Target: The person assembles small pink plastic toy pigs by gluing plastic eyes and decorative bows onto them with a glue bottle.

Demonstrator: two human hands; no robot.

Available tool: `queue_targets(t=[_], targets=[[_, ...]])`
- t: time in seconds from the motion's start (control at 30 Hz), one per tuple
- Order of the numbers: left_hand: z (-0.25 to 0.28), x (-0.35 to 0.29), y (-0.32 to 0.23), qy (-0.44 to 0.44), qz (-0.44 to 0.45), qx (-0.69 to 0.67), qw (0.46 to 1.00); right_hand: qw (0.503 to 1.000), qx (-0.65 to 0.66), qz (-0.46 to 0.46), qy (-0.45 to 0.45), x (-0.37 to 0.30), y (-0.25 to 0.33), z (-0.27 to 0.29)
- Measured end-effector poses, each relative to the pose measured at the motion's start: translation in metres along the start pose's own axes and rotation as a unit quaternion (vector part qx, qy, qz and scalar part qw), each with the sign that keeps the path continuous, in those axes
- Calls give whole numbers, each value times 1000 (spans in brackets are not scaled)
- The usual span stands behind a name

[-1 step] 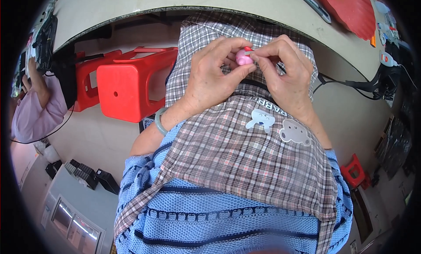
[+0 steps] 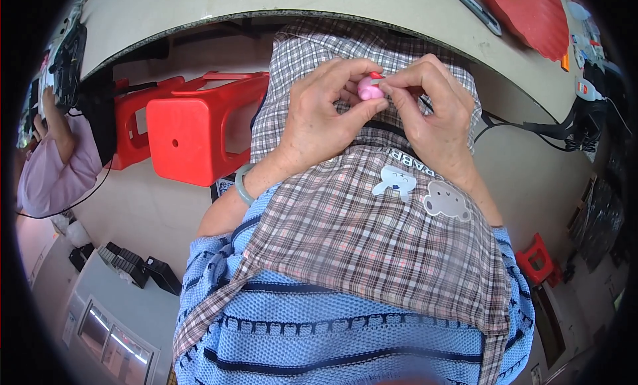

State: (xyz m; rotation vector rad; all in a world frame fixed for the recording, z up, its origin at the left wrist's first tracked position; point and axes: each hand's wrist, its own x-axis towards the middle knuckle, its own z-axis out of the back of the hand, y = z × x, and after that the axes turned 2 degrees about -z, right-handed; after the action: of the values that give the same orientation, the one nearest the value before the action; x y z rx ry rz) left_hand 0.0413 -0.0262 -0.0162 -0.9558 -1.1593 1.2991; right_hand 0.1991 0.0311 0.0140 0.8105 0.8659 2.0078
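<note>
Above my lap, a small rounded pink piece with a red part on top sits between the fingertips of my left hand. The thumb presses it from below and the index finger curls over its top. A thin greyish bit shows across the piece, close to the right fingertips. Thumb and index finger of my right hand are pinched together against the right side of the piece. Whatever lies between those two fingertips is too small and hidden to make out.
Beyond my lap runs the curved edge of a pale table. On it lie a red scalloped dish and a dark pen-like tool. Red plastic stools stand to the left, near another person's pink sleeve. Cables hang at the right.
</note>
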Motion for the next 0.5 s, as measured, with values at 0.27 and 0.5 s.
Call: queue_targets(t=[0.27, 0.5], targets=[[8, 3, -13, 38, 28, -198, 979, 998, -26, -43, 43, -8, -17, 7], [9, -1, -12, 66, 121, -338, 931, 965, 218, -146, -17, 0, -18, 19]])
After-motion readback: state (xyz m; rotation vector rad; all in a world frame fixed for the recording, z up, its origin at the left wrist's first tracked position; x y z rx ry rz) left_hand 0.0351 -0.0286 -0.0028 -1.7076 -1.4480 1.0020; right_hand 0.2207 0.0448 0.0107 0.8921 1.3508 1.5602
